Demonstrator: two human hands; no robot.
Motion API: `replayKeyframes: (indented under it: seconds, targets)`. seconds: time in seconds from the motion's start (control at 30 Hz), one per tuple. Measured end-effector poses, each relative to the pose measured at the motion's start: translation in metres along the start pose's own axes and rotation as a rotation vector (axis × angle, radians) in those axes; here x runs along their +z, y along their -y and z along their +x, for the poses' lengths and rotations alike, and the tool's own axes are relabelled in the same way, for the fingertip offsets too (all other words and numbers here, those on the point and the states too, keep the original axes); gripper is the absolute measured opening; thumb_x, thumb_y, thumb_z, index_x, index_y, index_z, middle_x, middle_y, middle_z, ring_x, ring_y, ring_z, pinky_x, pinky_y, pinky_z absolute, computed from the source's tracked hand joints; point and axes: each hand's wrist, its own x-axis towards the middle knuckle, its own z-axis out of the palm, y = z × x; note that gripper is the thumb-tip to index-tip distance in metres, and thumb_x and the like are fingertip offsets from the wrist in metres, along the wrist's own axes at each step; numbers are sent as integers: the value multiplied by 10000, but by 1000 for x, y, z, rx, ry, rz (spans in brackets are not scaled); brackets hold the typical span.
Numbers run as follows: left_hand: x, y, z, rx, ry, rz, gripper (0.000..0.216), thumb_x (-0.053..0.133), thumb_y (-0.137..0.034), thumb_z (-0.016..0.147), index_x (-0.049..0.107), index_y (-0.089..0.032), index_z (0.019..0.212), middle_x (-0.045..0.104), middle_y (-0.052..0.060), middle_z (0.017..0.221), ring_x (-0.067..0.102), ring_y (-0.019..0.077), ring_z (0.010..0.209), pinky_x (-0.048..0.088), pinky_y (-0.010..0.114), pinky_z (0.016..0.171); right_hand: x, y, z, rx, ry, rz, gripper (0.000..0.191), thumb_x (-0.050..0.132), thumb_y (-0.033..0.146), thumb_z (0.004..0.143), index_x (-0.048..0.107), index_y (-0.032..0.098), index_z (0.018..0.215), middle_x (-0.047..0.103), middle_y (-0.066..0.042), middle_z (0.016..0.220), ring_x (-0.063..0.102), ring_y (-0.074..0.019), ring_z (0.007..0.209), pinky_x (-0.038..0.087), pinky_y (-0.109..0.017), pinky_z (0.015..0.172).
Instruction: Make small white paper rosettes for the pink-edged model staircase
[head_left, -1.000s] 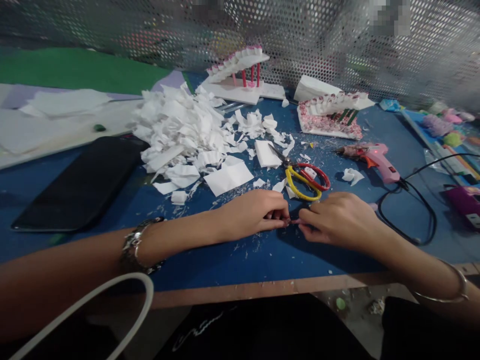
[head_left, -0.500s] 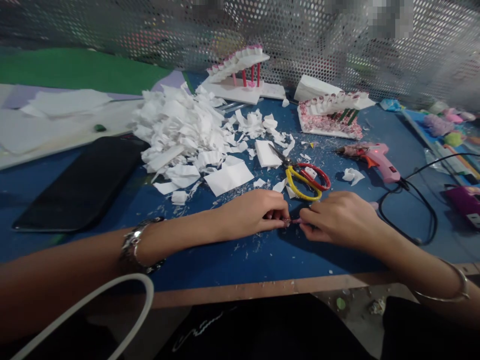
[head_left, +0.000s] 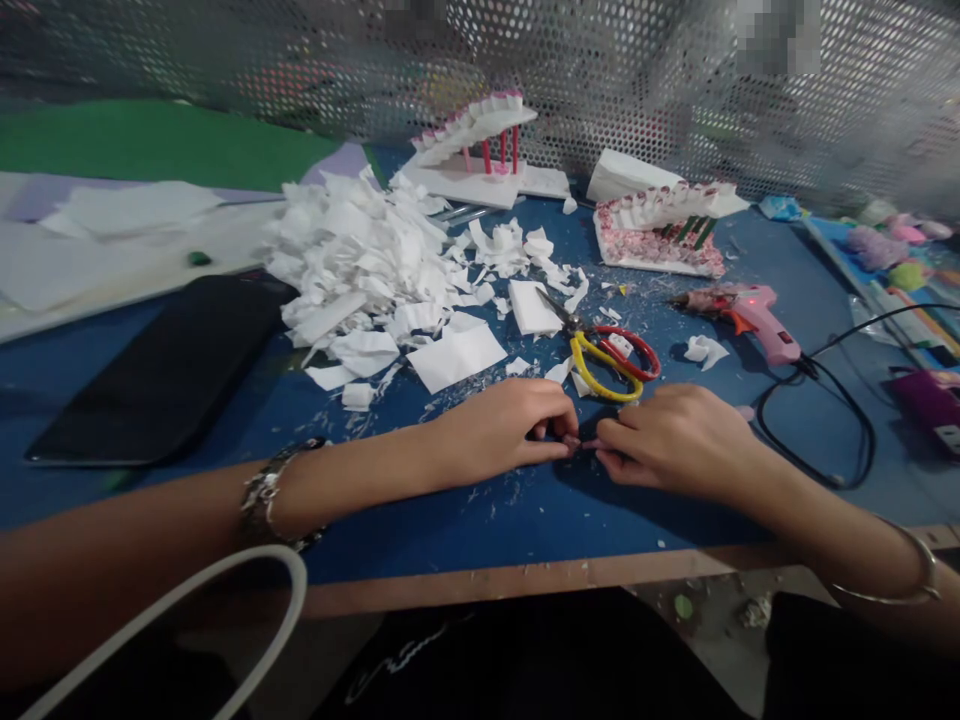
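Pink and thin, a piece (head_left: 591,444) is near the middle of the near side of the blue desk (head_left: 450,530). The left hand (head_left: 514,425) has its fingers curled, and the tips pinch the left end. The right hand (head_left: 675,435) has its fingers closed on the right end. Scissors (head_left: 575,325) lie just past both. Farther right is a glue gun (head_left: 763,322). Far left is a paper pile (head_left: 367,250), with a black phone (head_left: 161,370) beside it.
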Motion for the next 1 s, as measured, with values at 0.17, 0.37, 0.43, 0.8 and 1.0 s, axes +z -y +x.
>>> replayKeyframes:
  seconds: [0.17,0.37,0.43,0.8,1.0]
  targets:
    - [1,1,0,-1,-10,-7,64,565,-181,788,604,-139,818,591,10,794,524,77,651,389,158,581,-3,0,-1,31,-64,-25,236,411,290,821,522,205,631,547,23,502,398,-103,463,135,-273,522]
    - [1,0,0,6,-19,6,69,562,-190,791,607,-140,809,587,10,787,527,80,655,391,160,585,-1,-1,0,24,-49,-25,242,406,280,822,535,198,634,558,14,506,400,-98,457,138,-277,517]
    - [0,0,0,7,-13,4,72,558,-186,793,609,-139,809,589,13,790,528,82,656,394,160,583,-2,-2,0,26,-45,-24,241,407,277,822,536,199,634,556,16,508,407,-97,458,143,-279,517]
    - [-2,1,0,28,5,16,121,552,-163,797,626,-144,891,591,31,847,542,93,706,405,168,629,-2,-2,1,-17,-10,10,239,403,295,828,557,201,673,581,11,532,421,-95,467,141,-278,518]
    - [2,0,-1,-31,-43,36,215,613,-249,763,560,-147,944,578,3,786,526,91,646,395,183,605,1,-2,1,0,9,15,233,413,294,833,570,196,692,594,6,546,430,-92,469,140,-276,518]
